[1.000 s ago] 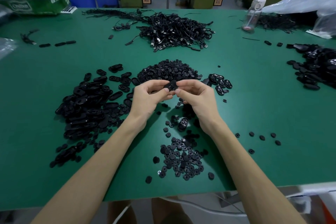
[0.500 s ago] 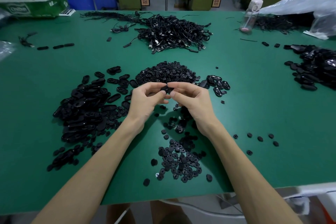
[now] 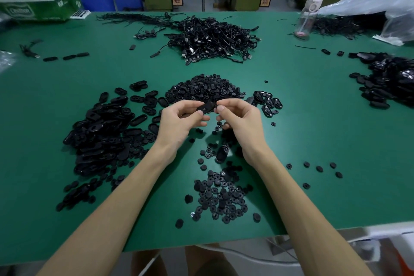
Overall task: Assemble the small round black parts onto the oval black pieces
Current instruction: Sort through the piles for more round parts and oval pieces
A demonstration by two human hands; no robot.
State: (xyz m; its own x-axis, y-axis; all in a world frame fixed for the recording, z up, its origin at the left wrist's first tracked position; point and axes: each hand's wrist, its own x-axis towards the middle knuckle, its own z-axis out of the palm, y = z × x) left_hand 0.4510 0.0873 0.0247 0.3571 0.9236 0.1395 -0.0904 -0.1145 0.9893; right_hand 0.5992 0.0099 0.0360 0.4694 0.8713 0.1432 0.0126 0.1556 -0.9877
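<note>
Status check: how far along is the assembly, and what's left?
Done, apparently: a few oval black plastic pieces set aside right of the mound of small round black parts. In hand: left hand and right hand pinch one oval piece between them. Left: that mound and the large heap of loose oval pieces.

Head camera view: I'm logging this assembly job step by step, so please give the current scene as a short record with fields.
Left hand: pinches the oval piece at its left end
Right hand: pinches the same piece at its right end
Heap of oval pieces: on the table, left of the hands
Round parts: heaped behind the hands, more scattered between the forearms
Cable heap: far centre
Bottle: far right, upright
</note>
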